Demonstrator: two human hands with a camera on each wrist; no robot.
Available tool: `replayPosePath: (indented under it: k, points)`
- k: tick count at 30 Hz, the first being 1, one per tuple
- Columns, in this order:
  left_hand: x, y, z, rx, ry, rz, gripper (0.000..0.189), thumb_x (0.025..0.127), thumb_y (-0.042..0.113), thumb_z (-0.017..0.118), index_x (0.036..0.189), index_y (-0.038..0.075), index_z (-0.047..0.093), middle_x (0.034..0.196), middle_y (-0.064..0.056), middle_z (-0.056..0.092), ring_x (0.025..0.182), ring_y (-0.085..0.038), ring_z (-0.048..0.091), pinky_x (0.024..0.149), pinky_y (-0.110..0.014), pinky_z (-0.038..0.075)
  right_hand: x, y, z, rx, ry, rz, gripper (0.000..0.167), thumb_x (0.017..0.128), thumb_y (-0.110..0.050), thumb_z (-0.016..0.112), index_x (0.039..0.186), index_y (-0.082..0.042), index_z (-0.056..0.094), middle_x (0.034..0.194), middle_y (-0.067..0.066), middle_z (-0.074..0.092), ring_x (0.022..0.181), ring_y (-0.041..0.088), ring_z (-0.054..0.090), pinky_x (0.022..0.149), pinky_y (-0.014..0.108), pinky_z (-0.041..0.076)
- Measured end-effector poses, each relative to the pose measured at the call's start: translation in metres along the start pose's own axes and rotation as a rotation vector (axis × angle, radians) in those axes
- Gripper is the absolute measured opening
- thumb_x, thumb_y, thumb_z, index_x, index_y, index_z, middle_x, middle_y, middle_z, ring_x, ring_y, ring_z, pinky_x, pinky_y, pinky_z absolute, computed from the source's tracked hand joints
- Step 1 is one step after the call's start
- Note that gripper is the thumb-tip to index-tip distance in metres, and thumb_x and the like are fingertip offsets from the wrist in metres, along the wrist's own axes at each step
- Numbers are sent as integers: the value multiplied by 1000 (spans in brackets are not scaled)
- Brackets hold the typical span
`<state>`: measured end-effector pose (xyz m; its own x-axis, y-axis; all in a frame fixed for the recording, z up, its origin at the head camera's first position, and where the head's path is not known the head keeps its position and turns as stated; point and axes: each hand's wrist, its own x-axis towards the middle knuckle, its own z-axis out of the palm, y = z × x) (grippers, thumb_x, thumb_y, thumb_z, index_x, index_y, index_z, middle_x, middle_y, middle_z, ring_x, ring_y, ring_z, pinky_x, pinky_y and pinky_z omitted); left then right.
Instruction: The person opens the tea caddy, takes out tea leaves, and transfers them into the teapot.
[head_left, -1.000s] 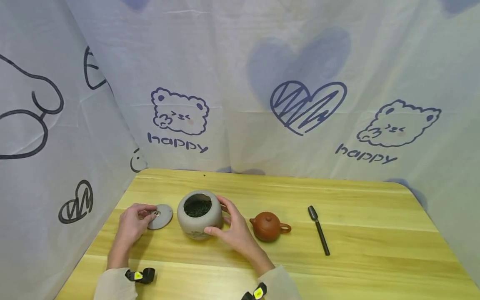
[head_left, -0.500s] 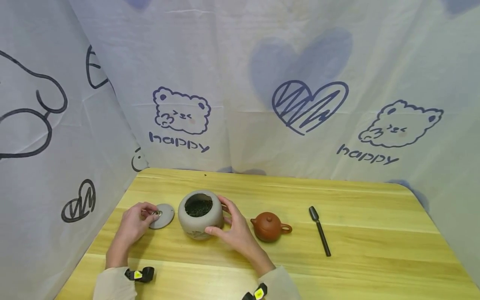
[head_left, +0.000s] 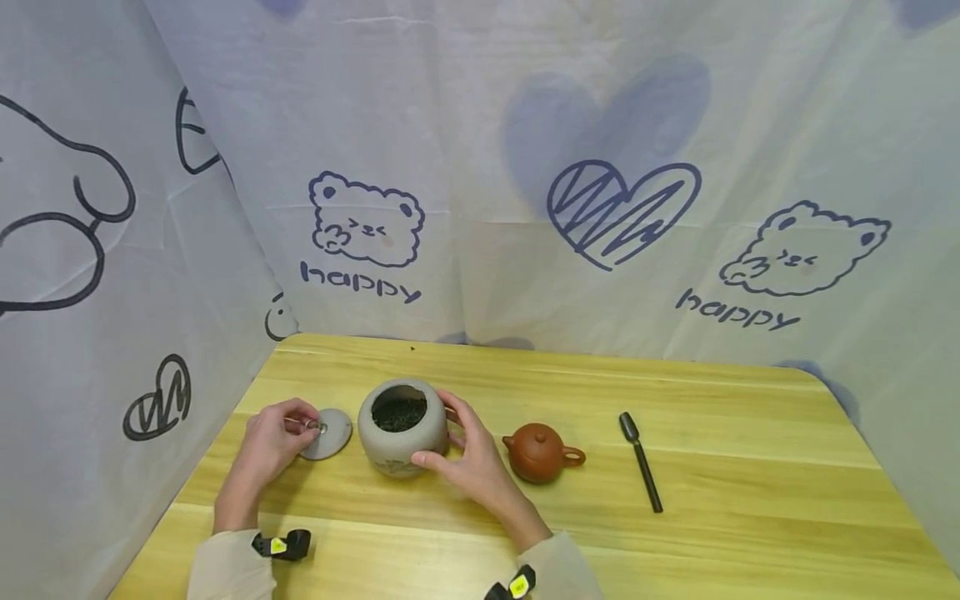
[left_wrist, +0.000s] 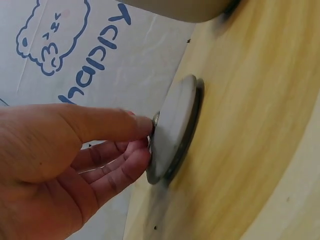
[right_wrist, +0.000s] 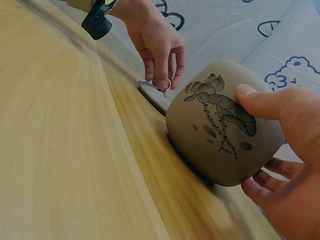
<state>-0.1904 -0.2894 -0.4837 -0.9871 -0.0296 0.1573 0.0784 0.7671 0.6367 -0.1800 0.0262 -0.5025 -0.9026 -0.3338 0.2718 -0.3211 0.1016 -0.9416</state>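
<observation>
At the left of the table, a round grey lid lies flat, with a small metal ring at its middle. The thumb and fingertips of my left hand pinch that ring, close over the lid. Just right of it stands an uncovered grey tea jar, with dark tea leaves inside. My right hand grips the jar from its right side, thumb at the front and fingers behind. A dark lotus drawing on the jar's front shows in the right wrist view.
A reddish-brown clay teapot stands right of the jar, spout towards it. Further right lies a dark tea scoop. All rest on a wooden table, with a printed white curtain behind and at the sides.
My left fingertips have shifted slightly at the ring, and more of the lid's face shows. The right hand keeps its grip on the jar. The head view has moved slightly.
</observation>
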Motion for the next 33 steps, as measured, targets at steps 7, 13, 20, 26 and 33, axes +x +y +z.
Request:
replayPosePath:
  k: [7,13,20,26,33]
  points:
    - [-1,-1,-4,-119,7,-38,14,86,2,81,100,-1,78,92,-12,77,79,-18,72,62,-20,55,1,3,0,-3,-4,1,85,87,-20,86,157,-22,39,157,-5,42,142,26,43,113,53,44]
    - [-2,3,-8,-213,2,-106,21,87,5,82,106,-4,78,97,-15,77,81,-11,72,67,-18,57,-2,-12,-1,11,-5,-6,86,87,-8,84,158,-12,36,159,7,40,142,35,42,112,60,41]
    - [-3,14,-18,-243,35,-115,25,87,9,83,108,-4,78,101,-16,77,80,-2,70,68,-16,57,-7,-37,-5,23,-18,5,83,87,-6,82,157,-4,37,158,15,40,141,38,42,112,62,40]
    - [-4,25,-25,-275,57,-125,28,90,13,82,113,-3,77,104,-15,77,83,2,67,71,-14,56,-7,-37,-5,27,-14,-5,82,88,-7,82,157,-5,37,158,14,41,141,37,43,112,62,41]
    - [-8,38,-31,-343,106,-142,30,91,11,81,116,-5,75,103,-15,77,82,5,67,73,-12,55,-7,-35,-5,32,-13,-13,82,88,-7,83,157,-7,38,158,14,41,141,38,43,111,62,41]
